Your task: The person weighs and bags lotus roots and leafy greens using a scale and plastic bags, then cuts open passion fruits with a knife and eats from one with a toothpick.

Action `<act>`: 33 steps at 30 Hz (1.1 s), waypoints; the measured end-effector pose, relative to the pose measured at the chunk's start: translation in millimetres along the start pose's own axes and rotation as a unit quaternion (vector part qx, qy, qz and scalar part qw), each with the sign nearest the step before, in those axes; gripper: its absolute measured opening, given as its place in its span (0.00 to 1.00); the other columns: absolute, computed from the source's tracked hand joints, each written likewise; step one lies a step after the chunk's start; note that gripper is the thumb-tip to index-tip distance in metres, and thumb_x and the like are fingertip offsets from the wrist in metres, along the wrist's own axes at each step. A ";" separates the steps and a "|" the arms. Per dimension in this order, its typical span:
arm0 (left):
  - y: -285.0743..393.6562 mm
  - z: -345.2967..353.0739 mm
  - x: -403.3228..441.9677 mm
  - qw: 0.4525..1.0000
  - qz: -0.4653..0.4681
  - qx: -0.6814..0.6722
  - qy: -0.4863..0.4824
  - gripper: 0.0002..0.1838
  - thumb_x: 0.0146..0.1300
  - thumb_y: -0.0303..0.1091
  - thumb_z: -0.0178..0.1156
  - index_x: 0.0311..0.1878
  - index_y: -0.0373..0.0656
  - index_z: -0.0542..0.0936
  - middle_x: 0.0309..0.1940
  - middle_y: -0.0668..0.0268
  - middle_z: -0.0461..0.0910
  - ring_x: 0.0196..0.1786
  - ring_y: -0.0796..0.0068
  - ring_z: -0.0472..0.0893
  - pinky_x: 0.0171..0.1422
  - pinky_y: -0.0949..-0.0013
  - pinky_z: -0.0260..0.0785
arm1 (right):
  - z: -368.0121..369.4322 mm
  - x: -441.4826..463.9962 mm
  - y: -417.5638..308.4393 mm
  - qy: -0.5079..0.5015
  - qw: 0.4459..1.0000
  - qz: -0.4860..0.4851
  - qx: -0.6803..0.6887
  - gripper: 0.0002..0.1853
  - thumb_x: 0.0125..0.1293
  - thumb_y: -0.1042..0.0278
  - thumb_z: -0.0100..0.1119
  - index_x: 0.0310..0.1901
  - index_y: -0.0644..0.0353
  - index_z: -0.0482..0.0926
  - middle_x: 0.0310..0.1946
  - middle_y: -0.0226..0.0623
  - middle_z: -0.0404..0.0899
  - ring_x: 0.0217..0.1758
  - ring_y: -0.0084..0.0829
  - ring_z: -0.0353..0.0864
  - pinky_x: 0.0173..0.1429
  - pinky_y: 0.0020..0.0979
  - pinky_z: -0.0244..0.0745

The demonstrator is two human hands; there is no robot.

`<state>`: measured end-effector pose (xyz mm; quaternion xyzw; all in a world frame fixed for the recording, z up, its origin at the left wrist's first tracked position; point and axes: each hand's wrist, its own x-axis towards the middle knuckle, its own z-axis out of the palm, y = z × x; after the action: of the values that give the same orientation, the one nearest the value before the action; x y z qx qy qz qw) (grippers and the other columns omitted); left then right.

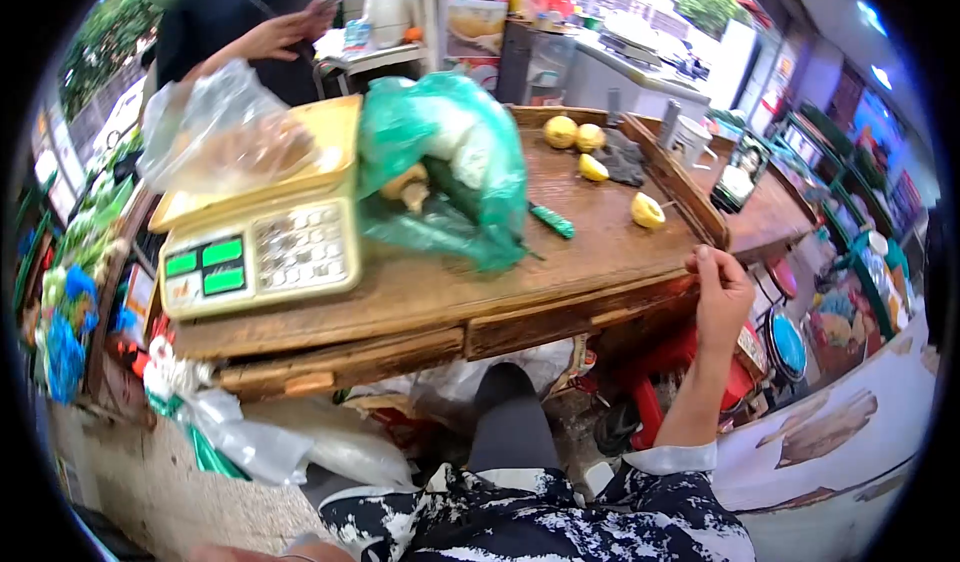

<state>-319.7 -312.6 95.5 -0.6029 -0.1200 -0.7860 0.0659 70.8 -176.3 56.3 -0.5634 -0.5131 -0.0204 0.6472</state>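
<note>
My right hand (pixel 722 287) is closed in a pinch just off the front right corner of the wooden table (pixel 420 307); whatever its fingertips hold, if anything, is too small to make out. At the bottom left edge only a blurred bit of my left hand (pixel 235 552) shows, its fingers hidden. Nearest the right hand on the tabletop is a cut yellow fruit (pixel 648 211). Several more yellow fruits (pixel 560 132) lie farther back beside a dark crumpled cloth (pixel 624 160). A green plastic bag (pixel 495 177) with pale produce stands mid-table, a green textured stick-like thing (pixel 552 220) beside it.
A yellowish digital scale (pixel 310 252) carries a clear plastic bag (pixel 235 137) at left. Behind it stands a person in dark clothes (pixel 235 22). A mug (pixel 690 145) and a phone (pixel 741 174) stand at right. Plastic bags (pixel 250 432) hang below; a red stool (pixel 650 402) is under the table.
</note>
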 end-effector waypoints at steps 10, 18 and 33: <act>-49.8 26.3 -111.1 0.877 -0.473 0.061 -0.061 0.12 0.50 0.13 0.57 0.25 0.41 0.67 0.30 0.63 0.68 0.34 0.74 0.72 0.37 0.76 0.67 | 13.8 27.2 107.5 0.003 0.990 0.105 -0.093 0.30 0.54 0.58 0.68 0.54 0.67 0.72 0.40 0.43 0.81 0.43 0.31 0.80 0.49 0.31 0.73; -57.9 74.8 -122.5 0.840 -0.524 -0.008 -0.145 0.08 0.48 0.13 0.59 0.25 0.38 0.73 0.30 0.62 0.75 0.34 0.74 0.76 0.41 0.75 0.69 | 57.5 77.9 162.1 -0.155 0.974 0.109 -0.128 0.44 0.44 0.49 0.72 0.59 0.70 0.67 0.50 0.51 0.76 0.55 0.40 0.76 0.58 0.34 0.69; -62.8 117.8 -143.3 0.634 -0.699 -0.309 -0.121 0.15 0.66 0.29 0.52 0.55 0.40 0.67 0.47 0.55 0.75 0.44 0.64 0.80 0.43 0.67 0.74 | 35.6 -10.4 5.0 -0.301 0.934 0.084 0.172 0.31 0.42 0.70 0.73 0.51 0.67 0.74 0.44 0.36 0.80 0.46 0.25 0.78 0.51 0.26 0.72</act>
<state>-187.7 -226.5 -20.7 -0.4142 -0.2627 -0.5080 -0.7081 46.1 -153.5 39.9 -0.4644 -0.6303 0.2937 0.5484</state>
